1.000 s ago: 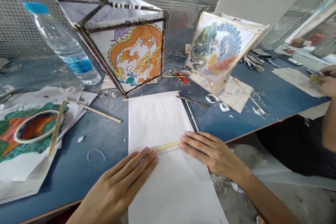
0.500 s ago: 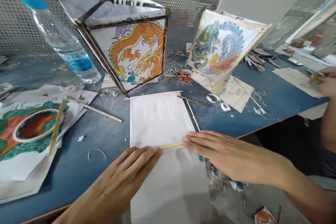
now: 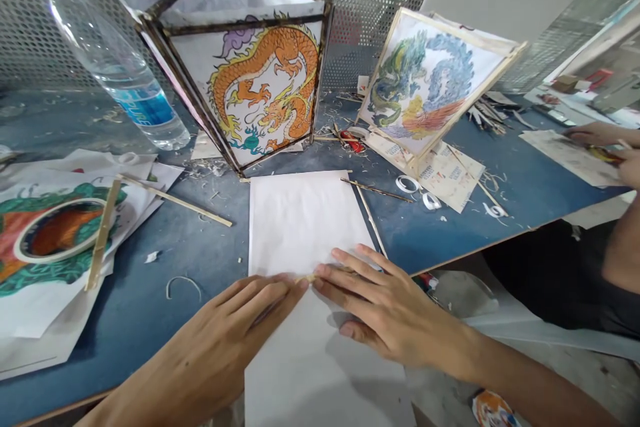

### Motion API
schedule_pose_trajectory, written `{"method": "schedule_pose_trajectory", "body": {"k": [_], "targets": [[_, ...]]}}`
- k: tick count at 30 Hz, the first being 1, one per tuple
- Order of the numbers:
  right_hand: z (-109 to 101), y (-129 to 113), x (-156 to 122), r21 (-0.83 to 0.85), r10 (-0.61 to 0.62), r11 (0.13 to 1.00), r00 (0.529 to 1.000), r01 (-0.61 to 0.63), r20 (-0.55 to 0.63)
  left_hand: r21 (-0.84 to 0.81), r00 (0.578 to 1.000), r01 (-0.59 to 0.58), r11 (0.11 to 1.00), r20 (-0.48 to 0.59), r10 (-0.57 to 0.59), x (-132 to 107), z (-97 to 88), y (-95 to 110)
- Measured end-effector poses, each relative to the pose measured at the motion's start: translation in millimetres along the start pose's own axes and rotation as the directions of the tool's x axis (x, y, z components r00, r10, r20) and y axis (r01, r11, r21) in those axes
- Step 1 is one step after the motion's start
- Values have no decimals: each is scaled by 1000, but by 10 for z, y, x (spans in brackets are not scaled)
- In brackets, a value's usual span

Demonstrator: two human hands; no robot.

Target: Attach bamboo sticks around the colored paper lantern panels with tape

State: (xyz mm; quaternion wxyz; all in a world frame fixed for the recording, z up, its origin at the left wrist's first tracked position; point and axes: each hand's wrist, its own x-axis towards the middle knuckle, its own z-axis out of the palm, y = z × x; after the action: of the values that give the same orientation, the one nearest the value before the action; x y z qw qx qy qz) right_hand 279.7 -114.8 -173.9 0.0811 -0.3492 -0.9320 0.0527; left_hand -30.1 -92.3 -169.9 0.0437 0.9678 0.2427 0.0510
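Note:
A long white sheet of paper (image 3: 305, 227) lies on the blue table (image 3: 210, 260) and hangs over its front edge. A thin bamboo strip (image 3: 306, 277) lies across the sheet, mostly covered by my fingers. My left hand (image 3: 235, 327) rests flat on the paper with its fingers stretched onto the strip's left end. My right hand (image 3: 380, 307) lies flat over the strip's right part, fingers spread, its fingertips almost touching those of the left hand.
Behind the sheet stand a dark-framed lantern with an orange dragon (image 3: 250, 73) and a pale-framed panel with a blue-green dragon (image 3: 425, 87). A water bottle (image 3: 110, 60) stands at the back left. Painted papers with bamboo sticks (image 3: 60, 240) lie left. Another person's hands (image 3: 610, 147) work at the right.
My right hand slid left along the bamboo strip and now covers most of it, meeting the left fingertips. The view has dipped slightly closer to the table.

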Motion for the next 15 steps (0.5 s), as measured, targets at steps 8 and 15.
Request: {"method": "schedule_pose_trajectory", "body": {"k": [8, 15], "targets": [[-57, 61, -73, -10, 40, 999, 994, -42, -97, 39, 999, -4, 999, -51, 6, -25, 35, 34], [-1, 169, -110, -10, -25, 1000, 995, 24, -92, 89, 999, -12, 996, -46, 16, -55, 47, 28]]}}
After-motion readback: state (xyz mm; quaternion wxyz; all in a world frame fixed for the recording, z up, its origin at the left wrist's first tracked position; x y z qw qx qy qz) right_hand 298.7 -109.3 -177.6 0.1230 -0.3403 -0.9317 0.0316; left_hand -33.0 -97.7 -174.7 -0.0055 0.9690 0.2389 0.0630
